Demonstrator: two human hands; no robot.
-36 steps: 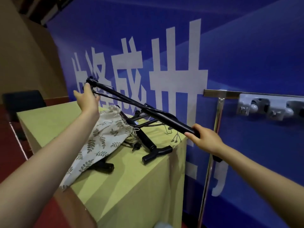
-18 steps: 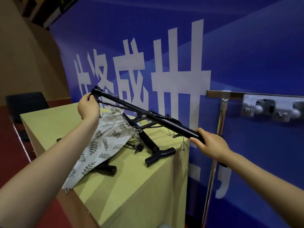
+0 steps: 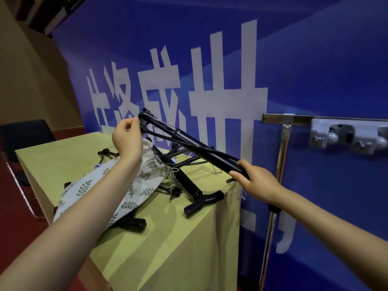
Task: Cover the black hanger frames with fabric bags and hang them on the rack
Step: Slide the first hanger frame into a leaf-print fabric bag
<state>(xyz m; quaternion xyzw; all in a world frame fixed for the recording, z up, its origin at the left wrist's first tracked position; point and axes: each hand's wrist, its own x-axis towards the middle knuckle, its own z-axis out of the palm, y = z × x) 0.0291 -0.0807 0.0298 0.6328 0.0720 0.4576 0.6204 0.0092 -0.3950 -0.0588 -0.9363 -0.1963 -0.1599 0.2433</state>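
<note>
Since a second ago held black hanger frame (image 3: 195,147) raised slightly above yellow-green table (image 3: 159,246), left hand (image 3: 127,139) pinching its upper end, right hand (image 3: 255,182) wrapped round lower tube, leaf-print fabric bag (image 3: 134,181) lying on table, rack (image 3: 285,120) at right.

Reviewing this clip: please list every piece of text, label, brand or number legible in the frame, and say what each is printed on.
"成": large white character on the blue backdrop, readable.
Character left of it, possibly "洛": uncertain.
Leftmost character: partly cut off, unreadable.
Character to the right: resembles "卅" or "册", uncertain.
White strokes lower down: hidden behind the rack pole, unreadable.
No label or brand is readable on the black hanger frame, fabric bag or grey hook block.
</note>
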